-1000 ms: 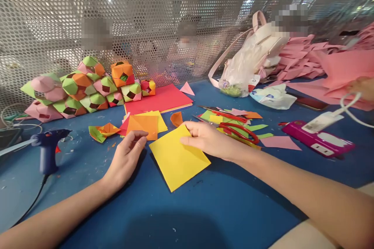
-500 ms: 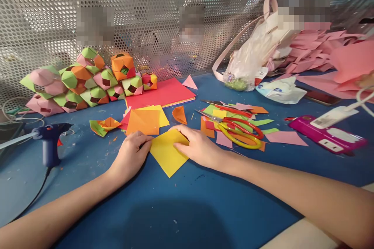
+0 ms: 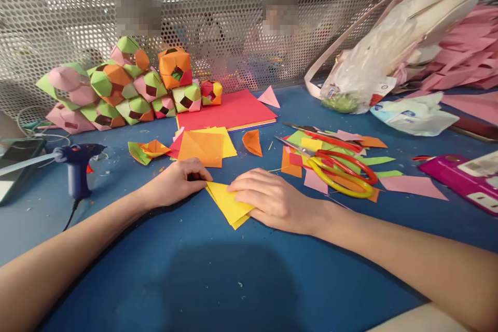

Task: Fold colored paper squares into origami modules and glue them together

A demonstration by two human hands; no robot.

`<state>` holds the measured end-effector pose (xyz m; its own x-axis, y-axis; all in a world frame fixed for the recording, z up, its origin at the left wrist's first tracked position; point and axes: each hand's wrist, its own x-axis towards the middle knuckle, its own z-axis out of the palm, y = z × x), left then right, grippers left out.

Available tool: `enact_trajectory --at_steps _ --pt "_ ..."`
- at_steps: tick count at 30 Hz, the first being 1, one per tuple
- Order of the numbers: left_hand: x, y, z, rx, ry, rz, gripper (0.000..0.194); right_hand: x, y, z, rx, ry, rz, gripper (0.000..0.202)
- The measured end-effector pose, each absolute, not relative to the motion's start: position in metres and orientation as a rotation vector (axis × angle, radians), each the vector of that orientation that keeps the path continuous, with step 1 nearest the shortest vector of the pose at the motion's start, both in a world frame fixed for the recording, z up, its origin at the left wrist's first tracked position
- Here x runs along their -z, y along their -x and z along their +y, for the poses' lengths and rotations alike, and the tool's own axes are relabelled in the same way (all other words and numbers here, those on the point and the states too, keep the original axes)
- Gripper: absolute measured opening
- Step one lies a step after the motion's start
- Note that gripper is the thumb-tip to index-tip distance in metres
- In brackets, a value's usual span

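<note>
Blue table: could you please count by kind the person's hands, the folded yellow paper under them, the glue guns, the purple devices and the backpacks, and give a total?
Hands: 2 (left hand, right hand)
Folded yellow paper: 1
Glue gun: 1
Purple device: 1
Backpack: 1
Total: 6

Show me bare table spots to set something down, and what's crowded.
Widest: blue table on the near side of the yellow paper, left hand and right hand, small specks aside. Smaller: between pink triangle, plastic bag and scissors. Crowded: paper scraps under the scissors; folded paper balls back left.
</note>
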<state>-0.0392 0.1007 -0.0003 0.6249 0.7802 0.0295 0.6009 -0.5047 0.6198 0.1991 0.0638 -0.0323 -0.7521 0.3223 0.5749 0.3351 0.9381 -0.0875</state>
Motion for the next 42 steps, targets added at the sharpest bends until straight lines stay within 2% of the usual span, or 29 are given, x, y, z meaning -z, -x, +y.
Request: enact_trajectory --at_steps 5,10,27,42 --pt "0.001 0.037 0.100 -0.415 -2.258 1.081 0.014 0.023 -0.202 0.062 0.230 0.468 -2.580 0.018" --pt "0.002 0.039 0.101 -0.413 -2.255 1.034 0.013 0.016 -0.204 0.058 0.294 0.471 -2.661 0.025" --pt "0.001 0.043 0.107 -0.365 -2.257 0.956 0.012 0.006 -0.204 0.045 0.213 0.528 -2.871 0.030" --pt "-0.001 0.041 0.106 -0.364 -2.253 0.964 0.010 0.005 -0.205 0.044 0.201 0.550 -2.923 0.026"
